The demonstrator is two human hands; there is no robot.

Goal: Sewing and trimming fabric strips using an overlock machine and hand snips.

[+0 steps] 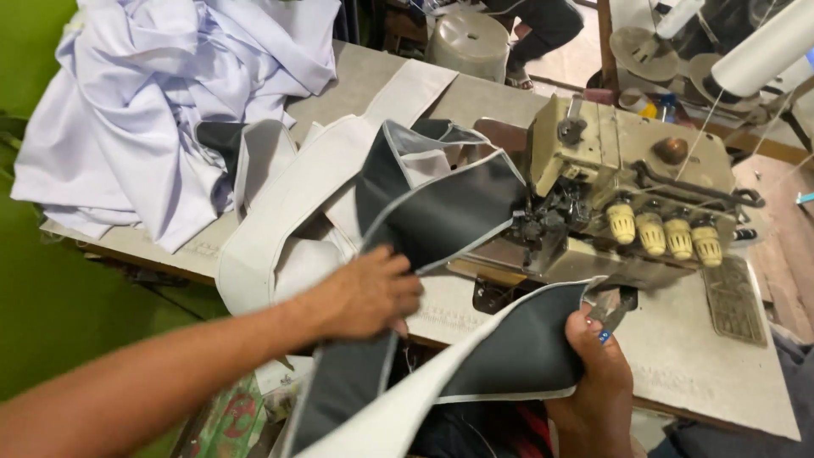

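Note:
My left hand (369, 293) presses flat on a dark grey fabric strip (432, 212) with white stitched edges, just left of the sewing machine (627, 178). My right hand (598, 382) grips another dark grey piece with a white edge (521, 343) at the table's front edge, and small thread snips (612, 309) stick out above its thumb. The dark strip runs up toward the needle area (534, 229) of the cream-coloured machine. White lining strips (280, 220) lie under and beside the dark fabric.
A heap of white cloth (161, 93) covers the table's (721, 365) far left. Four yellowish tension knobs (666, 233) face me on the machine. A grey upturned bucket (471, 42) and a person's legs (534, 30) are beyond the table. A thread cone (763, 47) stands at the upper right.

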